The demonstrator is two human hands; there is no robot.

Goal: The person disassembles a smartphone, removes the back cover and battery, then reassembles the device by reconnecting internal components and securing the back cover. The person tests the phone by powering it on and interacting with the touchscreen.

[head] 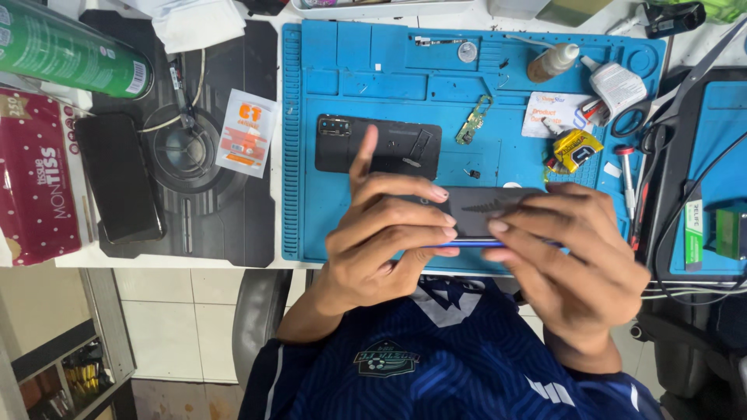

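Green spray can (74,50), tissue pack (35,179), scissors (661,117), glue btl (554,62).

My top: dark navy jersey (467,365) w/ tonal zigzag pattern, short sleeves, white chevron marks, round crest on chest; hands and forearms bare, no rings/watch

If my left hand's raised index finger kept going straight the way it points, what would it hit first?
Probably the black phone back cover lying on the blue silicone mat: the left hand points its fingertip over that cover's lower edge, though its height above is unclear.

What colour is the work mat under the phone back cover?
Blue mat, seen in the head view, beneath the black back cover.
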